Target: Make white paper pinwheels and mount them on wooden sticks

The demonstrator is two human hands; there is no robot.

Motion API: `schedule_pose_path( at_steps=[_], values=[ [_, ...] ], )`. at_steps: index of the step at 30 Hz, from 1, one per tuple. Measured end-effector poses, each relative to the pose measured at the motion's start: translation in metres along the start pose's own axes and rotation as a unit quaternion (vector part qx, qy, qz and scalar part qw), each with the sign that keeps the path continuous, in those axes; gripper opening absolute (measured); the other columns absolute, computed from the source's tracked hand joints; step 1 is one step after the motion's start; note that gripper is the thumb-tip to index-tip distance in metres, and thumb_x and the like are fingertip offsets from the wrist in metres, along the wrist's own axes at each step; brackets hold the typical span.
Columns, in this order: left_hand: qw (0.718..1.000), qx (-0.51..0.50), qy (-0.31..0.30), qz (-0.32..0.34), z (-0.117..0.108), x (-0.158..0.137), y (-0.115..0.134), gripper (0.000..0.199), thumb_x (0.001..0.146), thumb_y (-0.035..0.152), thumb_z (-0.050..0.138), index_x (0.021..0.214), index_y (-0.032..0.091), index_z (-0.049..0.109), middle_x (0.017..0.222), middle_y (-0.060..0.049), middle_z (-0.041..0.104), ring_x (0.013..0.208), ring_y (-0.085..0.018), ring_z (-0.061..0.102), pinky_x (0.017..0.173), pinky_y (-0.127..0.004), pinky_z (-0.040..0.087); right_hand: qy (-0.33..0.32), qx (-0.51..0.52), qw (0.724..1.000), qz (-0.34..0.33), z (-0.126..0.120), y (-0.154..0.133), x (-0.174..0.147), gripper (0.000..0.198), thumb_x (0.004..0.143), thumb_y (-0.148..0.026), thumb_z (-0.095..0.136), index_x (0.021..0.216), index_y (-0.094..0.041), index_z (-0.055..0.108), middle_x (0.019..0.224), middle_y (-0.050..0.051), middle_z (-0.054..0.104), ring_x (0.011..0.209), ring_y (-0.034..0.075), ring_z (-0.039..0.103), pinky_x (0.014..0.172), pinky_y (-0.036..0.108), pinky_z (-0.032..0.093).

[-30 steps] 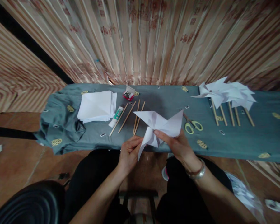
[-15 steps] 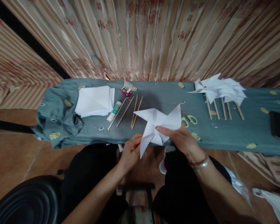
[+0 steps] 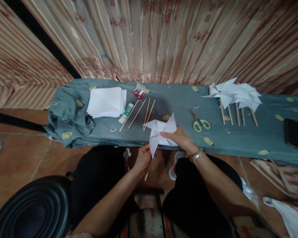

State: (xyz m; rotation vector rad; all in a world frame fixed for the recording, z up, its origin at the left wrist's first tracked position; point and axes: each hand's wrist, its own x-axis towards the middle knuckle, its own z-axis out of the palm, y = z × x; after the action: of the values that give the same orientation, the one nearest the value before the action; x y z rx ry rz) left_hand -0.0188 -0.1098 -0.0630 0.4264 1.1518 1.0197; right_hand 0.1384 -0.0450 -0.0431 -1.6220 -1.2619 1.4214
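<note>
Well, from my distant post I see a curtain point(image 3: 149, 43) behind a grey-green cloth point(image 3: 238, 142). Overlapping pinwheels point(image 3: 227, 92) lie on its right, a paper stack point(image 3: 105, 102) on its left. The white pinwheel point(image 3: 160, 127) I watch is over the near edge, between the hands. The right hand point(image 3: 180, 137) clamps it, thumb at its centre; the left hand point(image 3: 142, 158), partly hidden, is closed on its stick point(image 3: 148, 172) beneath the lower blade. Scissors point(image 3: 198, 119) lie to the right, four sticks point(image 3: 137, 113) and a glue tube point(image 3: 126, 113) leftward, a small open box point(image 3: 138, 92) just beyond.
</note>
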Motion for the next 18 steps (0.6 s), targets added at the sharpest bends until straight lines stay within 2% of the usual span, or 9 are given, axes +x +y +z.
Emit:
schedule_pose_path(
  at_steps=[4, 9, 12, 18],
  values=[
    [0.999, -0.025, -0.002, -0.020, 0.000, 0.001, -0.002, 0.025, 0.045, 0.031, 0.085, 0.059, 0.014, 0.072, 0.046, 0.001, 0.060, 0.048, -0.010, 0.050, 0.051, -0.022, 0.034, -0.012, -0.055, 0.998, 0.006, 0.001, 0.001, 0.010, 0.031, 0.056, -0.033, 0.079, 0.079, -0.011, 0.074, 0.080, 0.007, 0.075, 0.073, 0.022, 0.067, 0.067, 0.032, 0.052],
    [0.994, -0.093, -0.032, -0.055, -0.002, 0.001, -0.003, 0.032, 0.040, 0.028, 0.088, 0.065, 0.014, 0.074, 0.058, -0.005, 0.070, 0.068, -0.020, 0.066, 0.064, -0.027, 0.048, -0.034, -0.147, 0.988, 0.013, 0.000, -0.003, 0.022, 0.030, 0.058, -0.030, 0.079, 0.080, -0.011, 0.074, 0.080, 0.006, 0.075, 0.072, 0.019, 0.066, 0.066, 0.027, 0.051],
    [0.991, -0.109, -0.035, -0.071, -0.004, 0.001, -0.005, 0.032, 0.042, 0.024, 0.088, 0.067, 0.013, 0.074, 0.057, -0.004, 0.070, 0.067, -0.020, 0.067, 0.061, -0.026, 0.048, -0.039, -0.210, 0.977, 0.026, 0.001, -0.008, 0.028, 0.026, 0.060, -0.026, 0.078, 0.080, -0.011, 0.075, 0.079, 0.006, 0.075, 0.073, 0.019, 0.067, 0.066, 0.026, 0.050],
    [0.987, -0.120, -0.041, -0.097, -0.008, 0.004, -0.009, 0.027, 0.048, 0.018, 0.085, 0.072, 0.011, 0.074, 0.053, -0.003, 0.067, 0.052, -0.014, 0.061, 0.050, -0.022, 0.042, -0.049, -0.251, 0.966, 0.038, 0.002, -0.019, 0.032, 0.026, 0.057, -0.024, 0.080, 0.080, -0.013, 0.075, 0.080, 0.006, 0.075, 0.077, 0.021, 0.068, 0.067, 0.027, 0.051]
  ],
)
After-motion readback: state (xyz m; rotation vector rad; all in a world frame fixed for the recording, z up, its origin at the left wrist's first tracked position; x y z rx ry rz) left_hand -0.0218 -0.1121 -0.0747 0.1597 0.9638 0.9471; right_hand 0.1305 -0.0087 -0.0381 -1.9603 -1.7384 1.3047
